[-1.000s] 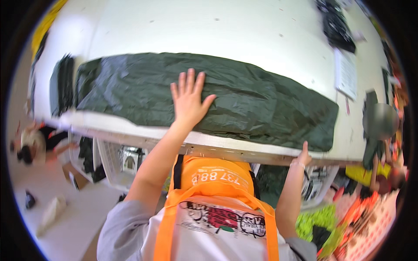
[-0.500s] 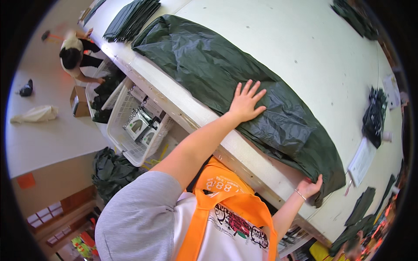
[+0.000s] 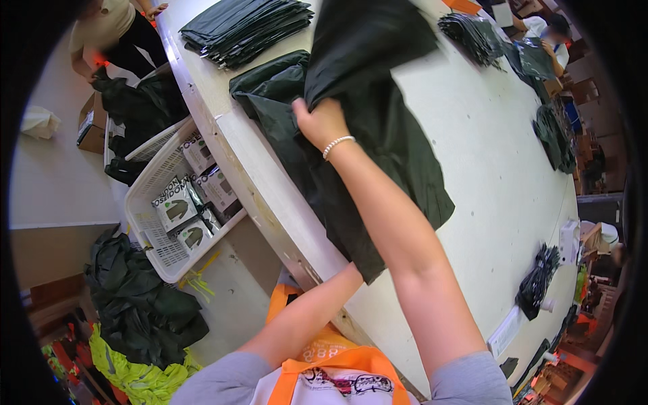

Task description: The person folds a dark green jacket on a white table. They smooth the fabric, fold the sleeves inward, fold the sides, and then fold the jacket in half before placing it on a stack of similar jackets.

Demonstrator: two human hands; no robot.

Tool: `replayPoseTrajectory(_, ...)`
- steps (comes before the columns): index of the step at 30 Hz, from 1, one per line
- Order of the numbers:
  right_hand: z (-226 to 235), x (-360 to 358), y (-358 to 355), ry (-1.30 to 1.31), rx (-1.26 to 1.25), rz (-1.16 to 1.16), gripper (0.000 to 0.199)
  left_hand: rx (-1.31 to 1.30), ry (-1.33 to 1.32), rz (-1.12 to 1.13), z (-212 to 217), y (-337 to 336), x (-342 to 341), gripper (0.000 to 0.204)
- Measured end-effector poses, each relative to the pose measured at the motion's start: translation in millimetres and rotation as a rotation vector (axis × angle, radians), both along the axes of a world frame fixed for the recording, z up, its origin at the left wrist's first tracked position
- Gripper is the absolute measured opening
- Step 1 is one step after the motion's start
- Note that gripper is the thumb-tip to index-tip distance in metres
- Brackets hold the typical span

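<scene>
A large dark green garment (image 3: 378, 135) lies across the near edge of the white table (image 3: 499, 189). My right hand (image 3: 321, 123), with a bead bracelet on the wrist, is shut on a fold of it and holds that part lifted over the rest. My left forearm reaches up from below to the table edge. My left hand is hidden under the garment's near hem (image 3: 364, 266), so its grip does not show.
A stack of folded dark garments (image 3: 243, 23) sits at the table's far left. Below the edge stands a white basket (image 3: 152, 246) with small boxes. Dark fabric piles (image 3: 142, 304) lie on the floor. Another person (image 3: 111, 27) stands at upper left.
My right hand left the table edge and now grips and lifts the garment. My left hand, earlier flat on top of the fabric, is now under its near hem. The view swung left.
</scene>
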State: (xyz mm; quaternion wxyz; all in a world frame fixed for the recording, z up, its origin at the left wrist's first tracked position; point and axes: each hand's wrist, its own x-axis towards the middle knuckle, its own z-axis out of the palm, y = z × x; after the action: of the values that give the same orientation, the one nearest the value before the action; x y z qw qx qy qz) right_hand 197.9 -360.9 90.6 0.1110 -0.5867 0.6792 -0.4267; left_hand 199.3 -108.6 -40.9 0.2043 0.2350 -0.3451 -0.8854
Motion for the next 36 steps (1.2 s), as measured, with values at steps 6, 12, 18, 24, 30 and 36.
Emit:
replayPoseTrajectory(6,-10,-22,31,-0.249,0.144,0.256,0.033,0.101,0.014,0.063,-11,-26,17,0.057)
replayPoseTrajectory(12,-27,-209,220,-0.301,0.249,-0.294,0.03,0.153,0.017,0.085,-1,-26,26,0.057)
replayPoseTrajectory(18,-66,-179,291,-0.395,0.074,-0.236,0.041,0.155,-0.014,0.084,-2,-14,29,0.057)
replayPoseTrajectory(24,-45,-146,339,-0.254,0.2,-0.22,0.033,0.237,-0.082,0.052,14,20,58,0.057)
replayPoseTrajectory(30,-73,-151,374,0.061,0.354,-0.417,0.034,0.718,-0.033,-0.027,62,65,136,0.056)
replayPoseTrajectory(36,-72,-144,373,0.341,0.587,-0.467,0.027,0.139,-0.625,-0.251,75,100,137,0.06)
